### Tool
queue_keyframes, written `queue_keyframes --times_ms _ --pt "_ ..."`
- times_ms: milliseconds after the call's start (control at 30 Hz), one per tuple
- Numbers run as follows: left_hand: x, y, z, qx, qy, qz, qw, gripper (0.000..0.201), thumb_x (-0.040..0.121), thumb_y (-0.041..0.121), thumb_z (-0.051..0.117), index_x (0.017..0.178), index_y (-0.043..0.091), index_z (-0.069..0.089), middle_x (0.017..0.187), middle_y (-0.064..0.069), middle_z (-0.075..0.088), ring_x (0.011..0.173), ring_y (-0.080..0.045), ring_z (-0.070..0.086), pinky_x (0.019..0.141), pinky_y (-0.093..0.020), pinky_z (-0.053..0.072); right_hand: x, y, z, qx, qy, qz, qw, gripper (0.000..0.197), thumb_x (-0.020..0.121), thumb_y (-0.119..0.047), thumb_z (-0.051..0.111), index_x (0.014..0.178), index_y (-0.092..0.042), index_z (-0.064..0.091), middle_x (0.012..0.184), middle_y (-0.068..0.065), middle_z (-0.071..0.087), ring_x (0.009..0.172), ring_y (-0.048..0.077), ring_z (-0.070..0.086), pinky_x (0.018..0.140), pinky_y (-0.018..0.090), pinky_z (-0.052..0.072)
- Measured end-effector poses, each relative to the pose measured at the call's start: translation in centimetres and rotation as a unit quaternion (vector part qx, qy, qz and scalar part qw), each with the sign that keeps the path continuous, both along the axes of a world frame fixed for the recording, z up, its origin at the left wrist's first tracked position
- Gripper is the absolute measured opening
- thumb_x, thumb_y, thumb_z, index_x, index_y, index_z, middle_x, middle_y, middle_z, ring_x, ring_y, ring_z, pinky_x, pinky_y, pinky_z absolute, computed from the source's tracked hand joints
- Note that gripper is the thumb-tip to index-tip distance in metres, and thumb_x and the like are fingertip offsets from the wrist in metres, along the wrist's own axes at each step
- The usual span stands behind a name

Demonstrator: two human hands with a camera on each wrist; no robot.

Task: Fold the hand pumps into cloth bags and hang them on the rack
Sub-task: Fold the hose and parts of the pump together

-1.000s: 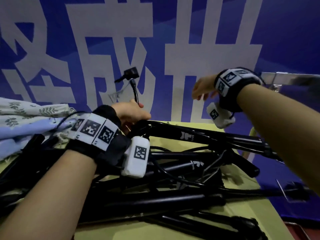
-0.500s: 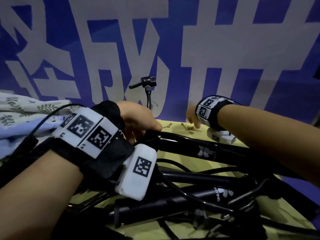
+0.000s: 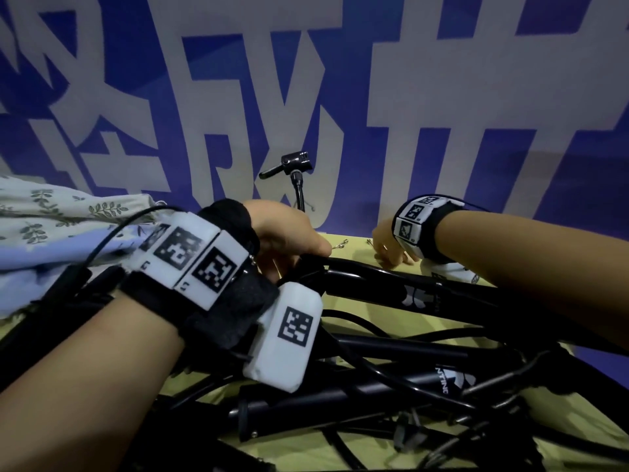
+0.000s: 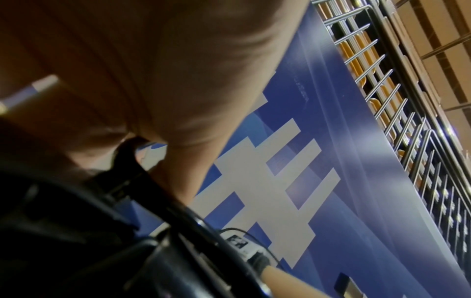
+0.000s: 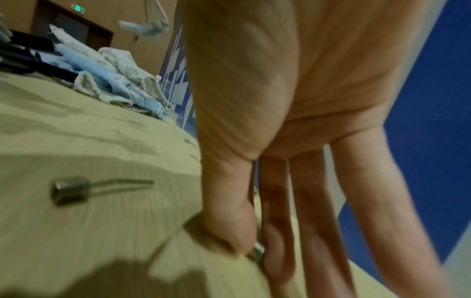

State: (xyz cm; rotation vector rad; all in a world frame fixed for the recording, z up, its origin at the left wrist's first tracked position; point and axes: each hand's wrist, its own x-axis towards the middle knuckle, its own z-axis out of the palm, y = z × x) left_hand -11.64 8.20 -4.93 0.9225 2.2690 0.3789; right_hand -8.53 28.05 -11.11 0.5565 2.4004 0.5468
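while one hand holds the pump, the other picks up a little needle

because the black pumps lie in a messy pile on the yellow table (image 3: 357,245), the left hand (image 3: 289,229) curls its fingers tight round the top pump (image 3: 391,287) at its near-left end, so it stays put. its hose head (image 3: 294,163) sticks up behind. the right hand (image 3: 388,248) is down at the far edge; thumb and first finger (image 5: 277,260) pinch a small metal needle (image 5: 258,252), the other fingers straight. i think the needle goes with the pump. another needle (image 5: 74,190) lies just left. the cloth bags (image 3: 61,216) wait far left. nothing is bagged yet.
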Motion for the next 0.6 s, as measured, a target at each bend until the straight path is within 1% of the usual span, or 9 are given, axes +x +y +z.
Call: queue_keyframes --times_ms 33,100,133,200,267,333,433,500,600 --pt "0.0 -0.1 -0.1 0.006 -0.001 0.003 1.000 0.031 0.093 0.023 0.051 0.107 -0.002 0.061 0.092 -0.015 0.063 0.077 -0.030 0.060 0.060 -0.031 0.053 0.3 -0.3 0.6 -0.008 0.007 -0.015 1.000 0.014 0.092 -0.021 0.056 0.080 -0.014 0.060 0.086 0.004 0.064 0.052 0.008 0.051 0.058 0.015 0.045" --pt "0.2 -0.3 -0.2 0.023 -0.002 0.014 1.000 0.034 0.093 0.023 0.052 0.112 -0.005 0.059 0.094 -0.015 0.063 0.076 -0.031 0.060 0.058 -0.031 0.054 1.0 -0.8 2.5 -0.057 0.048 -0.051 0.996 0.014 0.089 -0.013 0.057 0.097 -0.007 0.067 0.081 0.002 0.066 0.046 0.006 0.052 0.043 0.013 0.043" --pt "0.4 -0.4 -0.2 0.032 -0.001 0.019 0.999 0.035 0.092 0.022 0.053 0.112 -0.006 0.058 0.095 -0.016 0.063 0.075 -0.031 0.061 0.059 -0.031 0.055 1.2 -0.9 3.4 -0.076 0.071 -0.059 0.993 0.020 0.088 -0.010 0.055 0.102 -0.004 0.067 0.074 0.000 0.064 0.042 0.005 0.053 0.040 0.014 0.042" --pt "0.7 -0.8 0.1 0.053 0.008 0.027 0.998 0.033 0.090 0.021 0.056 0.106 -0.007 0.059 0.094 -0.016 0.065 0.074 -0.033 0.063 0.065 -0.035 0.056 1.8 -1.5 5.9 -0.119 0.116 -0.059 0.984 0.019 0.088 -0.005 0.050 0.101 -0.001 0.064 0.068 -0.001 0.059 0.036 0.003 0.053 0.037 0.013 0.041" --pt "1.3 -1.6 0.9 0.079 0.032 0.036 0.996 0.024 0.088 0.023 0.058 0.092 -0.001 0.060 0.084 -0.012 0.065 0.067 -0.031 0.063 0.063 -0.033 0.056 2.7 -2.1 8.4 -0.180 0.207 -0.068 0.959 0.013 0.089 -0.004 0.048 0.094 -0.001 0.059 0.069 0.003 0.058 0.047 0.009 0.059 0.041 0.017 0.048" --pt "2.1 -2.3 1.8 0.130 0.037 0.055 0.989 0.019 0.087 0.023 0.058 0.082 0.004 0.058 0.072 -0.008 0.063 0.057 -0.026 0.061 0.054 -0.026 0.052 3.9 -3.1 10.6 -0.234 0.302 -0.076 0.921 0.011 0.089 -0.006 0.048 0.089 0.001 0.058 0.070 0.009 0.058 0.058 0.021 0.062 0.053 0.029 0.054" --pt "3.7 -3.3 2.7 0.244 -0.012 0.098 0.965 0.014 0.087 0.017 0.057 0.082 0.004 0.055 0.058 -0.005 0.063 0.051 -0.019 0.062 0.045 -0.019 0.047 5.8 -5.2 13.2 -0.290 0.377 -0.078 0.876 0.015 0.090 -0.007 0.049 0.078 -0.002 0.055 0.068 0.010 0.056 0.059 0.020 0.061 0.059 0.032 0.057" --pt "4.8 -3.7 2.8 0.325 -0.028 0.121 0.937 0.018 0.086 0.015 0.058 0.070 0.009 0.050 0.050 0.002 0.055 0.056 -0.016 0.059 0.046 -0.018 0.042 6.9 -6.8 14.4 -0.309 0.395 -0.074 0.862 0.017 0.092 -0.006 0.047 0.076 -0.001 0.053 0.067 0.012 0.055 0.060 0.020 0.060 0.069 0.039 0.057" --pt "6.0 -4.4 2.5 0.418 -0.087 0.147 0.892 0.015 0.084 0.016 0.061 0.073 0.008 0.054 0.061 -0.003 0.054 0.064 -0.020 0.056 0.058 -0.024 0.043 8.9 -9.0 15.4 -0.322 0.414 -0.084 0.847 0.012 0.095 -0.005 0.041 0.092 0.000 0.051 0.068 0.010 0.048 0.063 0.020 0.060 0.071 0.043 0.055"
